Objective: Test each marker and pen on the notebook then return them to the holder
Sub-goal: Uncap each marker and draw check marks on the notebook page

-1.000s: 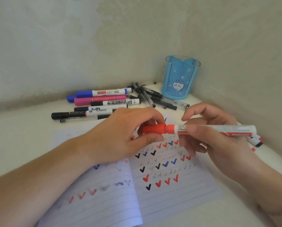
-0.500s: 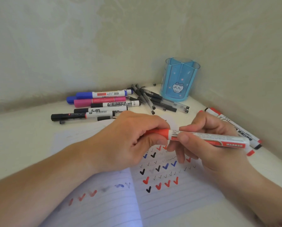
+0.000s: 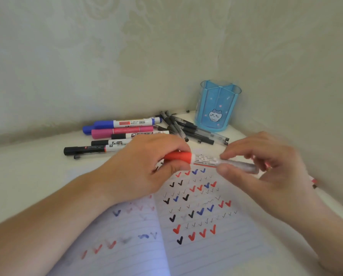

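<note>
A red-capped white marker (image 3: 203,160) lies level in the air above the open notebook (image 3: 206,246). My left hand (image 3: 144,168) is wrapped around its red cap end. My right hand (image 3: 266,166) pinches the white barrel between thumb and fingers; that end is blurred. The notebook's right page carries many red, blue and black tick marks. The blue pen holder (image 3: 217,105) with a cartoon cat stands in the far corner and looks empty.
Blue (image 3: 123,123), pink (image 3: 123,131) and black-capped (image 3: 87,150) markers lie in a row at the back left. Several thin black pens (image 3: 188,129) are piled beside the holder. More markers (image 3: 314,183) lie by the right wall, mostly behind my right hand. Walls close in on two sides.
Both hands have stayed on the red marker, with the cap still on. My right hand's grip has shifted along the barrel and it is motion-blurred now.
</note>
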A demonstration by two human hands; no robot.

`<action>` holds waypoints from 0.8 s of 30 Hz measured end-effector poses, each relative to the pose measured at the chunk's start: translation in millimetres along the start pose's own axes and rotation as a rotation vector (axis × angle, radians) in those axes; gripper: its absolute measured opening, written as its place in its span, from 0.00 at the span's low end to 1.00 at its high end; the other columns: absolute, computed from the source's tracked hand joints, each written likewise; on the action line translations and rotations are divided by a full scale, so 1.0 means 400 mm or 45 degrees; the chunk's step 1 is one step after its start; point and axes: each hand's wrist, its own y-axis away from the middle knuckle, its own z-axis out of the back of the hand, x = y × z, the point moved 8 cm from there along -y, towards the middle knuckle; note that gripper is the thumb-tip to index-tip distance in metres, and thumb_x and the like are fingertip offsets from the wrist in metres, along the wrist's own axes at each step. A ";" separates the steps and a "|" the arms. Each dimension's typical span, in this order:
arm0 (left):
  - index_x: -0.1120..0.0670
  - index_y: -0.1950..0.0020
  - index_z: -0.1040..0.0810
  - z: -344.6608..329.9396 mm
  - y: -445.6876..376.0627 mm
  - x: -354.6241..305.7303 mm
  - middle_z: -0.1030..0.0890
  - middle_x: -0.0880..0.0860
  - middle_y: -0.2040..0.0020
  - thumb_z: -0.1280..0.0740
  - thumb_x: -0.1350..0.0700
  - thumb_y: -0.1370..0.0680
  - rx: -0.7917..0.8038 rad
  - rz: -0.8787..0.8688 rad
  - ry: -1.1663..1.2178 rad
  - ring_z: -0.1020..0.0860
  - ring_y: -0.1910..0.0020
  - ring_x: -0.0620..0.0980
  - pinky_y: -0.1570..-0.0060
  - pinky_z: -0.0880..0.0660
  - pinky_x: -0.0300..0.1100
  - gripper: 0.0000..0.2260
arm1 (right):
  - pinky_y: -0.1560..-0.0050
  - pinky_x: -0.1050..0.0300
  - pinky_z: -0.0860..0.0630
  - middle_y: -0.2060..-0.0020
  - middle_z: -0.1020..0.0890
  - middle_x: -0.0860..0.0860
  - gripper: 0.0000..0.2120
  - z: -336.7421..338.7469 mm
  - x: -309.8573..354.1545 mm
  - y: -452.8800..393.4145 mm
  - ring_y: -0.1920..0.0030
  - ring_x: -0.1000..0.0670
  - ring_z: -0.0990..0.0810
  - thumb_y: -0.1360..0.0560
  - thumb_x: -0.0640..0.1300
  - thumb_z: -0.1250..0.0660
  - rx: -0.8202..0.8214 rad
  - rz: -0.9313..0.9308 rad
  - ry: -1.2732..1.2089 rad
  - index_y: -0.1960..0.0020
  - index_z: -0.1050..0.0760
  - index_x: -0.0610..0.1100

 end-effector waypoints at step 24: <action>0.51 0.48 0.18 0.090 0.055 0.285 0.21 0.53 0.49 0.36 0.55 0.22 -0.114 0.763 -0.806 0.25 0.49 0.59 0.51 0.26 0.52 0.07 | 0.58 0.49 0.21 0.64 0.22 0.58 0.09 0.060 -0.269 0.031 0.60 0.47 0.22 0.35 0.60 0.30 0.365 -0.753 0.803 0.58 0.27 0.61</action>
